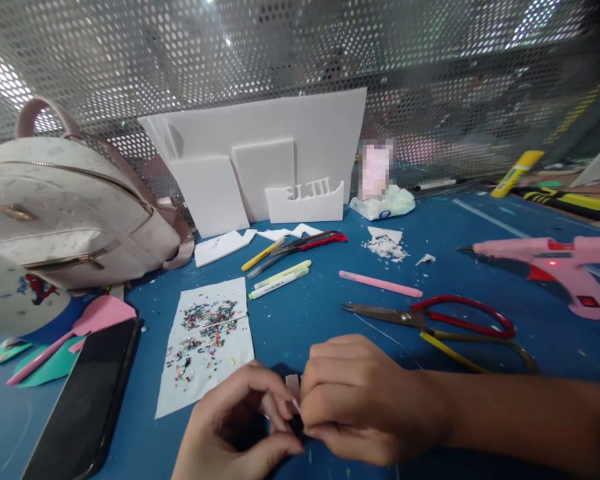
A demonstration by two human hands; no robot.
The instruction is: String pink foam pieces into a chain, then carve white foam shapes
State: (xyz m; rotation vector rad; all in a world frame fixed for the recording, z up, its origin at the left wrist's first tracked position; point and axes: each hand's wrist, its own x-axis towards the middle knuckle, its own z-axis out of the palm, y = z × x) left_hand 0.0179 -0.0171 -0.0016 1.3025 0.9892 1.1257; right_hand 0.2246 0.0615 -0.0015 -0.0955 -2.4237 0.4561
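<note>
Here's the small pale pink piece (293,385), mostly hidden between the left hand (245,420) and the right hand (360,400), its full outline lost, and the dark patch under it can't be made out! The left wrist drops off the bottom edge; the right forearm (510,410) runs out into a dark blur. Just beyond the left hand, the colourful bits (210,323) are too small to tell what they are. Off to its left, the phone (90,407) is clipped at the bottom, the backpack (70,207) at the left edge. Well past the right hand, a pink thing (377,170) is pixelated beyond recognition!
</note>
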